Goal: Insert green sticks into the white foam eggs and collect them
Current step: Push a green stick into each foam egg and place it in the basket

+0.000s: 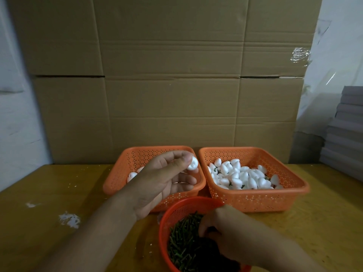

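Two orange baskets [255, 199] at the desk's [59, 193] back edge, left hand [163, 179] above the left one, grip pinching a white foam egg [192, 163], right hand [218, 226] fingers curled down among green sticks [182, 246] in a red bowl [167, 218] at the front edge.

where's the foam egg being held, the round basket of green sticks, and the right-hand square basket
foam egg [192, 163], head view, on its white side showing past the fingertips
round basket [168, 214], head view, on its far-left mesh wall
right-hand square basket [255, 200], head view, on its perforated front wall
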A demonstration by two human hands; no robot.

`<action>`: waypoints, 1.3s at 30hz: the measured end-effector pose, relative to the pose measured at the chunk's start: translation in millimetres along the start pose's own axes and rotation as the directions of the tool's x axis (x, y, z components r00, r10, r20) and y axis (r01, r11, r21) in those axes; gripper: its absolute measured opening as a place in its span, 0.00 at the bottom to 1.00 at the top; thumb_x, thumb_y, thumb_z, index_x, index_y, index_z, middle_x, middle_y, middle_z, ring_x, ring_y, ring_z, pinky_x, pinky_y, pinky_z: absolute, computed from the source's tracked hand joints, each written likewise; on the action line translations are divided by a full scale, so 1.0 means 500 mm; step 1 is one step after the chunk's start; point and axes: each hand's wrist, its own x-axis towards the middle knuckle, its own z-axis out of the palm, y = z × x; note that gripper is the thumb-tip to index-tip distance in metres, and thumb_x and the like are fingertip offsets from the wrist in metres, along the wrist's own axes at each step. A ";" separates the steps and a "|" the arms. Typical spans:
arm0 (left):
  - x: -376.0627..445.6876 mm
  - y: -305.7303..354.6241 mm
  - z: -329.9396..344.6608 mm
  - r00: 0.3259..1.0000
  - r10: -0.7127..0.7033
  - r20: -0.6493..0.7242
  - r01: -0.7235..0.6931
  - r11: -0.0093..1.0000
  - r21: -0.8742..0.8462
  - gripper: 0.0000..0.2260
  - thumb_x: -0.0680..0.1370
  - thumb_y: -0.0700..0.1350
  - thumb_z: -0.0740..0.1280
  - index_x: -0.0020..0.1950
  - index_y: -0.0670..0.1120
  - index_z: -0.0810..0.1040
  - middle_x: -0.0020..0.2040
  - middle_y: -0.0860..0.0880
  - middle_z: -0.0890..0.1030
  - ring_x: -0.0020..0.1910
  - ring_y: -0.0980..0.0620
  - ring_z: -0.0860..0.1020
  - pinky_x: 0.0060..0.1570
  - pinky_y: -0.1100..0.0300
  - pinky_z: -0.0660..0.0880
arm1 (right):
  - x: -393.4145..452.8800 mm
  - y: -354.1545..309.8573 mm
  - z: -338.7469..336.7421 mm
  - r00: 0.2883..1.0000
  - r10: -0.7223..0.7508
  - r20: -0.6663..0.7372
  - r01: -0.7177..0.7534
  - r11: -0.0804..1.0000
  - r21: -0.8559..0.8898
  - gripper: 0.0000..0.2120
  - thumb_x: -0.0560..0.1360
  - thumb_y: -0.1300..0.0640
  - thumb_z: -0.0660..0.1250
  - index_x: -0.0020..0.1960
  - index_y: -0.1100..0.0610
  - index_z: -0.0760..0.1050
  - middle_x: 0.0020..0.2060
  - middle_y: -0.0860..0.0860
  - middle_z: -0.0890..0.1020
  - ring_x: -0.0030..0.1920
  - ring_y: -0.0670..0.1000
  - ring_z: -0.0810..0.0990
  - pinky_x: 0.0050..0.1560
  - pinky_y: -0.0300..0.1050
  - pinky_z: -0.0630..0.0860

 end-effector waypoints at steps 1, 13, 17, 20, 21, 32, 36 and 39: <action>0.000 0.000 0.001 1.000 -0.002 -0.003 0.002 1.000 -0.003 0.18 0.74 0.50 0.71 0.60 0.42 0.79 0.50 0.43 0.83 0.42 0.51 0.81 0.43 0.60 0.80 | 0.001 0.000 0.000 1.000 -0.002 -0.017 0.002 1.000 -0.003 0.14 0.77 0.59 0.65 0.57 0.44 0.80 0.51 0.40 0.83 0.50 0.40 0.80 0.50 0.36 0.78; -0.001 -0.001 -0.001 1.000 -0.023 0.010 0.024 0.994 -0.104 0.17 0.74 0.41 0.74 0.62 0.43 0.77 0.52 0.42 0.83 0.43 0.51 0.82 0.43 0.59 0.81 | -0.020 -0.017 -0.071 0.992 0.114 -0.046 -0.061 0.782 0.620 0.09 0.80 0.64 0.65 0.50 0.55 0.83 0.40 0.49 0.86 0.38 0.43 0.83 0.39 0.35 0.78; -0.001 -0.002 0.000 1.000 -0.008 0.012 0.010 0.995 -0.101 0.20 0.71 0.38 0.75 0.62 0.42 0.77 0.55 0.41 0.84 0.46 0.49 0.83 0.45 0.59 0.81 | -0.032 -0.014 -0.098 0.991 0.132 -0.032 -0.033 0.468 0.883 0.06 0.78 0.65 0.66 0.53 0.60 0.80 0.45 0.58 0.86 0.45 0.53 0.86 0.44 0.40 0.81; -0.002 -0.006 0.001 1.000 0.004 0.013 -0.003 0.996 -0.092 0.19 0.69 0.37 0.77 0.58 0.43 0.77 0.55 0.40 0.84 0.48 0.46 0.84 0.45 0.59 0.81 | -0.035 -0.020 -0.113 0.972 0.208 -0.107 0.036 0.320 0.947 0.04 0.72 0.56 0.71 0.44 0.55 0.83 0.45 0.60 0.86 0.45 0.56 0.87 0.40 0.39 0.81; -0.002 -0.007 0.002 1.000 0.011 0.011 -0.010 0.997 -0.075 0.18 0.69 0.37 0.77 0.56 0.44 0.78 0.54 0.41 0.84 0.48 0.45 0.84 0.45 0.60 0.81 | -0.035 -0.020 -0.115 0.956 0.251 -0.152 0.062 0.334 0.941 0.05 0.70 0.54 0.71 0.42 0.54 0.84 0.44 0.60 0.87 0.43 0.54 0.87 0.37 0.38 0.81; -0.007 -0.006 0.019 0.998 0.058 -0.005 -0.058 0.998 0.034 0.12 0.67 0.38 0.78 0.47 0.52 0.86 0.53 0.44 0.86 0.49 0.47 0.85 0.46 0.61 0.81 | -0.033 -0.013 -0.114 0.885 0.350 -0.307 0.224 0.260 0.939 0.12 0.69 0.58 0.69 0.49 0.61 0.83 0.44 0.62 0.86 0.41 0.54 0.87 0.38 0.37 0.81; -0.011 -0.004 0.022 0.998 0.068 -0.001 -0.068 0.995 0.072 0.13 0.66 0.39 0.80 0.47 0.51 0.85 0.53 0.44 0.86 0.50 0.45 0.84 0.47 0.59 0.81 | -0.037 -0.027 -0.113 0.870 0.347 -0.351 0.217 0.370 0.903 0.13 0.68 0.55 0.70 0.49 0.62 0.80 0.42 0.58 0.87 0.41 0.54 0.87 0.35 0.38 0.80; -0.012 -0.003 0.024 0.997 0.074 -0.013 -0.073 0.994 0.086 0.13 0.65 0.39 0.79 0.46 0.51 0.85 0.52 0.45 0.86 0.49 0.46 0.84 0.46 0.59 0.81 | -0.037 -0.038 -0.110 0.827 0.337 -0.451 0.232 0.525 0.819 0.11 0.69 0.53 0.70 0.45 0.60 0.82 0.38 0.55 0.87 0.38 0.53 0.87 0.32 0.39 0.79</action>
